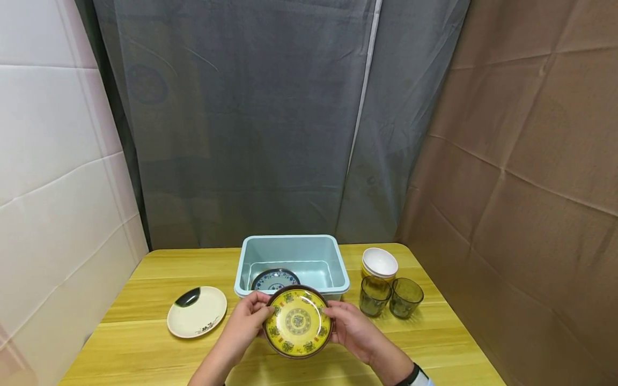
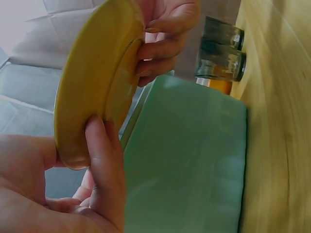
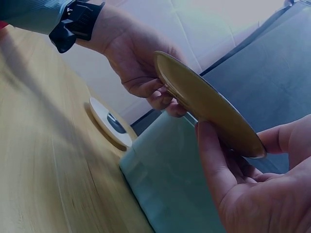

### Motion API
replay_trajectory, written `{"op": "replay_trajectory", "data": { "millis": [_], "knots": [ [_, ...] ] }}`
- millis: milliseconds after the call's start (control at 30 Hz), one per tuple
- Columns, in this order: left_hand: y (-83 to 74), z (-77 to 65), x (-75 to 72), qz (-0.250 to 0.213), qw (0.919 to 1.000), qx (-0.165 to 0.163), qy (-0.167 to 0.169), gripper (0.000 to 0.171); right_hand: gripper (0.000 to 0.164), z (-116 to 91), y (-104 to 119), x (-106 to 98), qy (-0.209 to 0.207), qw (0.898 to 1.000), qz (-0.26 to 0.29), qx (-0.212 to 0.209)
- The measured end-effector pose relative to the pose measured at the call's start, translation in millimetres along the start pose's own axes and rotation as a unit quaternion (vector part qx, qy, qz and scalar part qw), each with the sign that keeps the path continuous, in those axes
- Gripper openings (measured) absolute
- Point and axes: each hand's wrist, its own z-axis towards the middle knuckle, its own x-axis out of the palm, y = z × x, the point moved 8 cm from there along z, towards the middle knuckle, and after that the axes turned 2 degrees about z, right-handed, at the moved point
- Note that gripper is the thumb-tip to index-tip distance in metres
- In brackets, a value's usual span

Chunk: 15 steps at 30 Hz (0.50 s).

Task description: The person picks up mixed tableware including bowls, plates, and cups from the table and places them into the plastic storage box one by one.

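A yellow patterned plate with a dark brown rim is held up in front of the light blue basin, its decorated face toward the head camera. My left hand pinches its left edge, thumb on the face and fingers on the underside. The right hand grips the opposite edge the same way. Both wrist views show the plain yellow underside of the plate, with fingertips pressed against it. Inside the basin lies a blue-patterned plate, its near part hidden.
To the left on the wooden table lies a cream plate with a dark green patch. At the right are stacked bowls, the top one white inside, and two dark green glasses, a left glass and a right glass.
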Motion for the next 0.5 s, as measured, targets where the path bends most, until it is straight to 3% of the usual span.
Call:
{"op": "replay_trajectory", "data": {
  "millis": [500],
  "knots": [
    [-0.7,-4.0,-8.8,0.022,0.9997,-0.001,0.008,0.028,0.042,-3.3,-1.7,-6.5,0.0,1.0,0.017,0.008]
  ]
}}
